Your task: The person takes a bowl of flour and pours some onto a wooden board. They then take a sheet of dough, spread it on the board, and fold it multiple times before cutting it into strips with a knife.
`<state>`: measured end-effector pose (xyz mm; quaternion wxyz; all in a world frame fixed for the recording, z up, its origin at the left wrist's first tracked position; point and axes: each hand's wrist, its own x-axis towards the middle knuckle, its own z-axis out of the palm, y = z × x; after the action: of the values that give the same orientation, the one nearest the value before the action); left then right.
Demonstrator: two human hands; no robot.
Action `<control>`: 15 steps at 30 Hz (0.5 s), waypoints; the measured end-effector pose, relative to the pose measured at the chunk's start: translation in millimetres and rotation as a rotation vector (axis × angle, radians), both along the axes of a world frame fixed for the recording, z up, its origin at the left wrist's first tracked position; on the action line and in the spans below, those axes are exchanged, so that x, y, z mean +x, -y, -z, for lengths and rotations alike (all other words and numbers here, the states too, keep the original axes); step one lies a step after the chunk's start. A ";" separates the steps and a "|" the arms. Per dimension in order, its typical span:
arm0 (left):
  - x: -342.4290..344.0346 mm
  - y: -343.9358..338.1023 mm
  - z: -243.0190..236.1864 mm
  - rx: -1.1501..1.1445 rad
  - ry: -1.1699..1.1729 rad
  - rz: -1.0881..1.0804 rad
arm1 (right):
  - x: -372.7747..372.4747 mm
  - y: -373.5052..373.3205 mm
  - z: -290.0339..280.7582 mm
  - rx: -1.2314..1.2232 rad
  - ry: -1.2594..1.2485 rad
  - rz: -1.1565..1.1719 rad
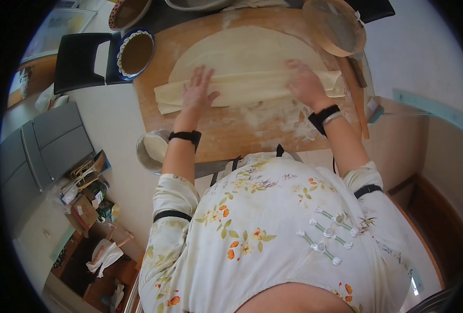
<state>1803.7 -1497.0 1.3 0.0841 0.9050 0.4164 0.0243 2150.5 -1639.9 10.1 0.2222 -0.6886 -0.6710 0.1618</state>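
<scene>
A large, thin sheet of pale dough [247, 49] lies across a floured wooden board [216, 141]. Its near edge is folded or rolled over into a long flat band [250, 86] running left to right. My left hand [197, 89] rests on the left part of this band, fingers spread. Toward its right end, my right hand [307, 86] lies on the dough with fingers stretched forward and slightly blurred. Neither hand grips anything. Whether a rolling pin is inside the band cannot be seen.
A round wooden-rimmed sieve [361, 39] sits at the board's far right, above wooden sticks [355, 94]. Left stand a blue-rimmed bowl [136, 53] with brown contents and a patterned bowl [129, 13]. A metal pot [147, 161] holding something pale is near the board's left corner.
</scene>
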 end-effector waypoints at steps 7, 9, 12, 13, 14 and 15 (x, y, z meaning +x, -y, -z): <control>-25.2 -26.9 6.5 -0.217 -0.095 -0.063 | -7.8 -24.2 -18.9 -0.529 0.387 -0.001; -30.1 -37.8 6.6 -0.280 -0.172 -0.012 | 10.1 -14.1 -13.5 -0.271 0.337 -0.043; -35.5 -44.7 -0.9 -0.282 -0.177 0.038 | 24.0 -6.8 1.0 -0.154 0.238 -0.088; -36.2 -45.4 -2.6 -0.282 -0.177 0.039 | 29.8 -4.2 4.8 -0.154 0.238 -0.087; -36.9 -45.9 -4.3 -0.324 -0.215 0.028 | 33.5 -2.9 5.2 -0.200 0.196 -0.095; -37.8 -46.2 -6.0 -0.365 -0.254 0.016 | 36.9 -1.0 5.6 -0.246 0.154 -0.103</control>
<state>1765.9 -1450.8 7.3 0.1937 0.8739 0.4138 -0.1661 2187.5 -1639.0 4.5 0.0754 -0.6858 -0.6955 0.2006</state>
